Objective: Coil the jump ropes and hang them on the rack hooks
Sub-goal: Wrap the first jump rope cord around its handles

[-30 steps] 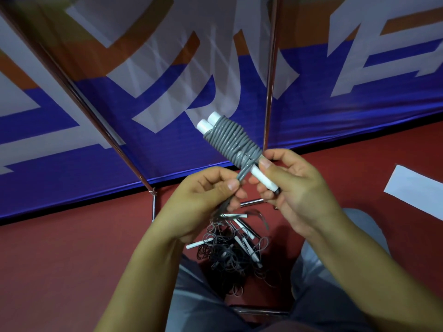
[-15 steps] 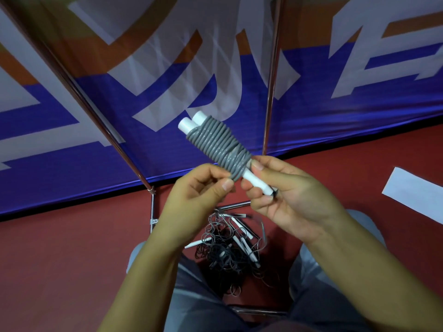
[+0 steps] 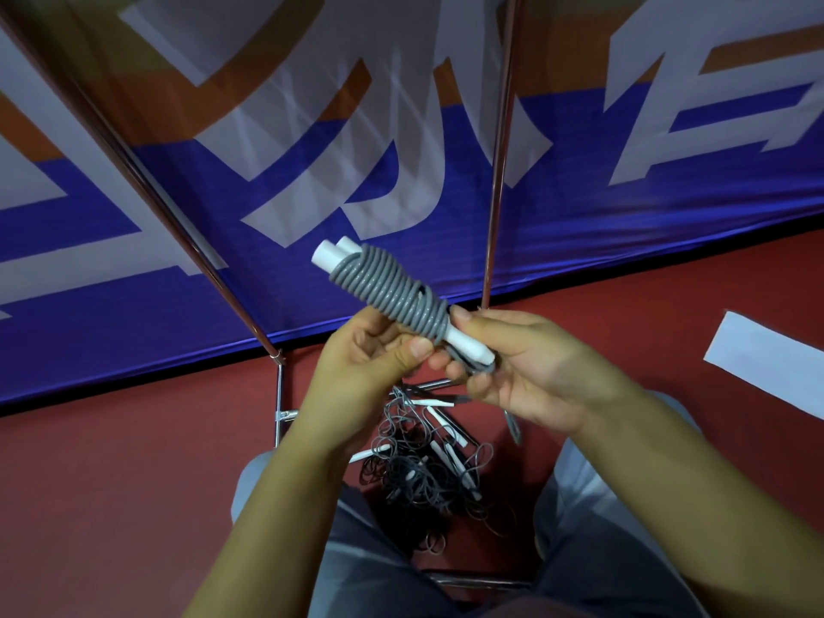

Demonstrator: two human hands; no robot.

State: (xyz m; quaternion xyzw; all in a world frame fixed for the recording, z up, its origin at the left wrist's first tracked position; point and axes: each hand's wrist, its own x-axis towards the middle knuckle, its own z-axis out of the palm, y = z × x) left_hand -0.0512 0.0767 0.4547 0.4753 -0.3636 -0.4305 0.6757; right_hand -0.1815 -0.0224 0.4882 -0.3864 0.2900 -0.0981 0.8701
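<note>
grey jump rope [image 3: 392,292] coiled tight round white handles [image 3: 332,254] — tilted.

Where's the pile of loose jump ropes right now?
The tangled pile of jump ropes lies on the red floor at centre frame, between the person's knees, below both hands and beside the rack's metal base.

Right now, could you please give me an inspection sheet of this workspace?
Surface: red floor.
Job's things: coiled jump rope, grey cord wound round two white handles; tangled rope pile on the floor.
Clutter: white sheet at right.
Hands: left hand pinches the coil's lower end; right hand grips the handle ends.
Cables: nothing seen.
Surroundings: metal rack poles; blue, orange and white banner behind.
</note>
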